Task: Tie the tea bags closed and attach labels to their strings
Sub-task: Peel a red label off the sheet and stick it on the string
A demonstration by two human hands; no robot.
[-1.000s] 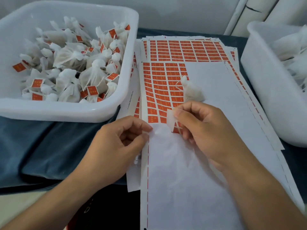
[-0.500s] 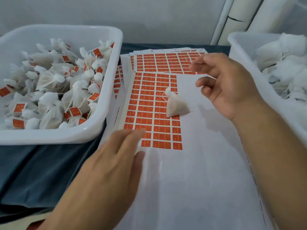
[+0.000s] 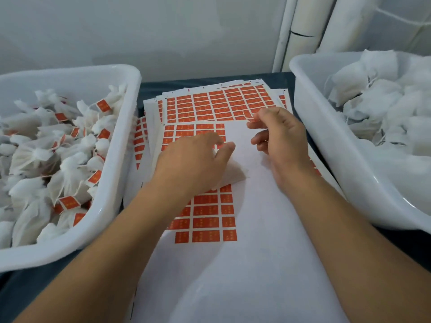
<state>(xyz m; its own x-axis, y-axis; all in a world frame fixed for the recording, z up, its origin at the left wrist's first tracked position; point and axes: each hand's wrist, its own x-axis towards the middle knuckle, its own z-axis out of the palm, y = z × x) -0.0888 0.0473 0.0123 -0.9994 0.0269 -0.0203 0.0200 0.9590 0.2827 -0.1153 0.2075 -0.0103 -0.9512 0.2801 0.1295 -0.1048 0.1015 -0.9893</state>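
Note:
A white tea bag point(image 3: 234, 174) lies on the top label sheet point(image 3: 206, 220), which carries rows of orange labels. My left hand point(image 3: 192, 160) covers most of the bag, and its thumb and fingers pinch the bag's gathered top. Just right of it and a little farther back, my right hand point(image 3: 278, 136) pinches a single orange label point(image 3: 251, 117) between thumb and forefinger, held above the sheets. The bag's string is hidden.
A white tub point(image 3: 130, 127) at the left holds several tied tea bags with orange labels. Another white tub point(image 3: 303, 108) at the right holds unlabelled white bags. More label sheets point(image 3: 221, 101) are stacked at the back on a dark cloth.
My left hand has moved forward from the near part of the sheet onto the tea bag. My right hand has come down toward the bag with a label between its fingers.

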